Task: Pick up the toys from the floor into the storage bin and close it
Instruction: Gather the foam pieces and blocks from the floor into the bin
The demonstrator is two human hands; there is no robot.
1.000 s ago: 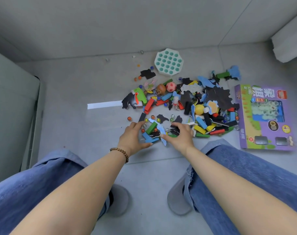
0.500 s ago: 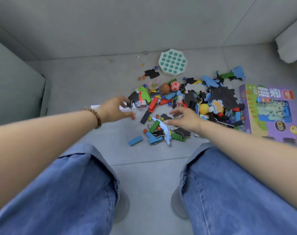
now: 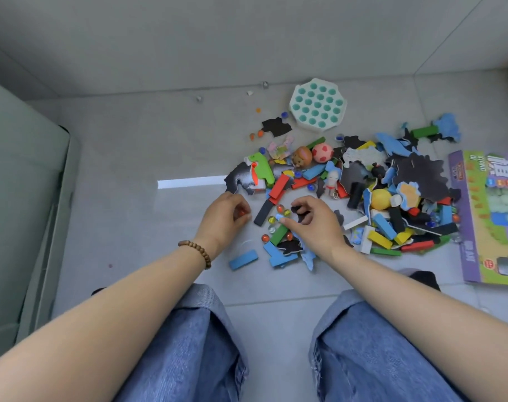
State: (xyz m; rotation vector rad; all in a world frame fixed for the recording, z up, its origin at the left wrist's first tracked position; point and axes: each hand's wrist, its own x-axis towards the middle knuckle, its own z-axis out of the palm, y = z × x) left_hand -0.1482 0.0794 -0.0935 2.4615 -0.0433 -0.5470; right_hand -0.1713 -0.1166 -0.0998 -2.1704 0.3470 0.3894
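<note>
A pile of toys (image 3: 360, 192) lies on the grey floor: coloured blocks, black and blue puzzle pieces, marbles, small balls and figures. My left hand (image 3: 222, 220) is at the pile's left edge, its fingers curled round an orange-red marble (image 3: 241, 212). My right hand (image 3: 315, 226) is over the near part of the pile, and its curled fingers pinch a black puzzle piece (image 3: 298, 210). Several marbles (image 3: 280, 209) lie between the two hands. A grey-green storage bin (image 3: 26, 204) stands at the left edge; its inside is hidden.
A teal and white pop toy (image 3: 318, 107) sits at the back near the wall. A purple game box (image 3: 490, 216) lies flat at the right. A loose blue block (image 3: 243, 259) lies nearest my knees. Stray marbles (image 3: 255, 135) dot the floor behind the pile.
My left hand came back from the far left to the pile's edge and curled round a marble. My right hand's flat fingers have curled onto a black piece.
</note>
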